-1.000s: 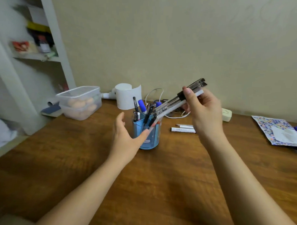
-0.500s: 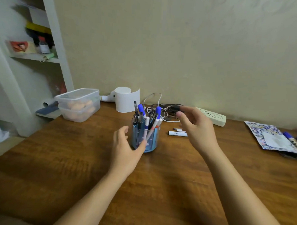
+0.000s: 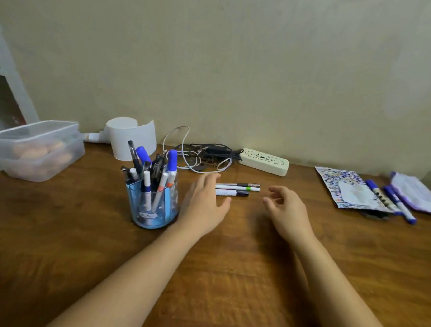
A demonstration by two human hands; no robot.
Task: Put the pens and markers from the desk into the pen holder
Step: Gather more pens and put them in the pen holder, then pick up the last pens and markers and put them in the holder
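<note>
A clear blue pen holder (image 3: 153, 205) stands on the wooden desk (image 3: 229, 275), packed with several pens and blue-capped markers. Three pens (image 3: 240, 189) lie side by side just behind my hands. My left hand (image 3: 205, 200) hovers open between the holder and those pens, its fingertips over their left ends. My right hand (image 3: 285, 211) is open with fingers loosely curled, empty, just right of the pens. More blue markers (image 3: 390, 200) lie at the far right beside a patterned pouch (image 3: 344, 186).
A lidded plastic box (image 3: 34, 150) sits at the back left, a white paper roll (image 3: 129, 139) behind the holder. Tangled cables (image 3: 205, 155) and a cream power strip (image 3: 264, 161) lie along the wall. A white packet (image 3: 418, 192) rests at the far right edge.
The pens my right hand held went into the holder and that hand came away empty, dropping low to the desk. My left hand moved from the holder's side to the three lying pens.
</note>
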